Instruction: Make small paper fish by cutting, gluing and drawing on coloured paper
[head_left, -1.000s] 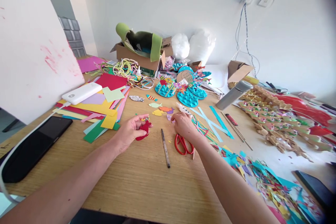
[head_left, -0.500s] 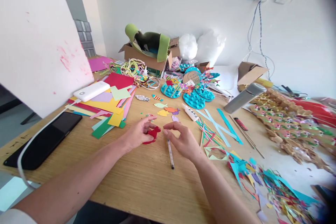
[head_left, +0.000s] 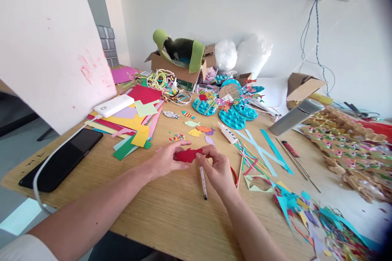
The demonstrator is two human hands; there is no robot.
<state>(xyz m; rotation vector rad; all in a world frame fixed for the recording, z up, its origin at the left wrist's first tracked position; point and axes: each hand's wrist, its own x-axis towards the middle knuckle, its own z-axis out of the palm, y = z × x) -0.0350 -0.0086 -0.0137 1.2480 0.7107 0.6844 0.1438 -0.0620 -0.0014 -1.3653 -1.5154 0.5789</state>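
A red paper cutout (head_left: 186, 155), its outline partly covered by fingers, is held between both hands above the table. My left hand (head_left: 165, 158) grips its left end, while my right hand (head_left: 217, 167) pinches its right end between thumb and fingers. Beneath the right hand a pen (head_left: 203, 183) lies on the wood. Part of a red ring-shaped handle (head_left: 234, 176) shows beside the right wrist. Beyond the hands are several paper fish, among them an orange one (head_left: 203, 129) and a pale green one (head_left: 192, 123), along with a small heap of colourful bits (head_left: 177, 136).
Coloured paper sheets (head_left: 143, 110), a white power bank (head_left: 114, 106) and a black phone (head_left: 61, 161) lie left. A glue bottle (head_left: 227, 132), paper strips (head_left: 260, 151) and a grey flask (head_left: 297, 117) are to the right. Paper scraps (head_left: 324, 220) cover the near right. Turquoise pieces (head_left: 232, 117) stand behind.
My right hand has moved in and taken hold of the red cutout, which now stretches between both hands. The view has shifted slightly left, and the red handle has come into sight.
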